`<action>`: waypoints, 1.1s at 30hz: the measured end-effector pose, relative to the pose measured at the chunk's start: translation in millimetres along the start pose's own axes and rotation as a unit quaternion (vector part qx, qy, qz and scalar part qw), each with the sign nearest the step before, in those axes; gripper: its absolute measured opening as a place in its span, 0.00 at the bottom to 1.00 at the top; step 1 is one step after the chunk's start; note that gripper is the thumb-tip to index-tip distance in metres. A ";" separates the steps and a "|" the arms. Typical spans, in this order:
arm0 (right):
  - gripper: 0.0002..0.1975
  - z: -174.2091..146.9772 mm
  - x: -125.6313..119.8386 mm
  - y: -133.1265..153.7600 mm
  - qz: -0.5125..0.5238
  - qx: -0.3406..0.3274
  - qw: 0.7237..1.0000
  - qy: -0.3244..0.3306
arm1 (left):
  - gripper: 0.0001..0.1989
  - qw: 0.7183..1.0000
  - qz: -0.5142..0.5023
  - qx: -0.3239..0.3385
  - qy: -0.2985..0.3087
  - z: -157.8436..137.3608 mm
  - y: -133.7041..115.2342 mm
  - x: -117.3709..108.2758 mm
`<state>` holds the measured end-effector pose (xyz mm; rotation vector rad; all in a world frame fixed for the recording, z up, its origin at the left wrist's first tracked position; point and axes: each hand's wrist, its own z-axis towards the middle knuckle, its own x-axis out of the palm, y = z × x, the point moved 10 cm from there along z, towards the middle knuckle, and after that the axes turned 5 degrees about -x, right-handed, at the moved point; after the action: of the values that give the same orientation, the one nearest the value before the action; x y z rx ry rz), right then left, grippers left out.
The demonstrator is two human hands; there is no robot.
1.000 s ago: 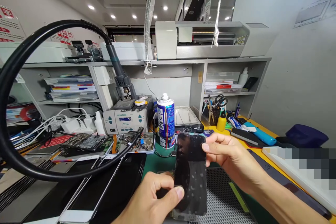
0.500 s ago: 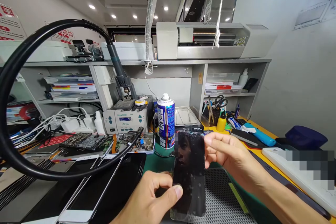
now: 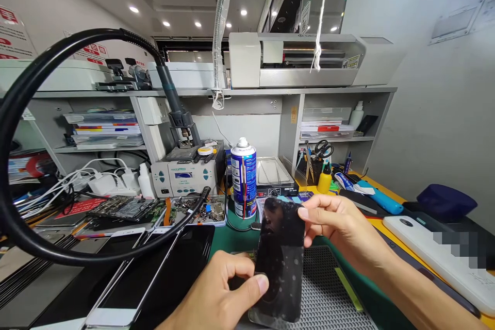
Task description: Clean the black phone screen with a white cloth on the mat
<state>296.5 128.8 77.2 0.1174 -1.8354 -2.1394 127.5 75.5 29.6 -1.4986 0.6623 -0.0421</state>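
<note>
Upright between my hands is a black phone screen [image 3: 281, 263], glossy, with pale spots and a reflection in its glass. A thin clear rim shows along its lower edge. My left hand [image 3: 232, 289] pinches its lower left side, thumb on the front and fingers behind. At the upper right edge, my right hand [image 3: 336, 221] grips it between thumb and fingertips. Beneath it lies a grey mat [image 3: 325, 289] with a dotted texture and a yellow-green strip on the right.
A blue spray can [image 3: 244, 180] stands just behind the screen. A hot-air station [image 3: 185, 178] is at the left back, its black hose [image 3: 29, 87] looping over several dark panels [image 3: 166, 273]. A parts tray [image 3: 216, 211] sits centre left. On the right lies a white phone-shaped object [image 3: 436, 258].
The phone screen has tilted slightly, its top leaning a little to the right. Both hands keep their hold, and the view has shifted slightly.
</note>
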 end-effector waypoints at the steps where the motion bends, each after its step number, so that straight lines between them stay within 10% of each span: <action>1: 0.16 0.3 0.5 0.6 -0.001 -0.002 1.000 0.004 | 0.26 1.000 0.000 0.001 0.000 0.0 0.2 -0.3; 21: 0.21 -9.9 32.7 -22.0 -0.011 0.055 0.993 0.100 | 0.14 0.985 -0.024 0.060 -0.160 -13.3 -15.8 -34.7; 33: 0.18 -15.5 37.6 -37.0 -0.078 0.069 0.987 0.124 | 0.15 0.971 -0.202 0.025 -0.125 -7.1 -4.5 -27.2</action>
<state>258.2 107.7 43.9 0.5499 -1.8774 -1.9875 103.7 80.0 44.5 -1.5374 0.1463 -0.1766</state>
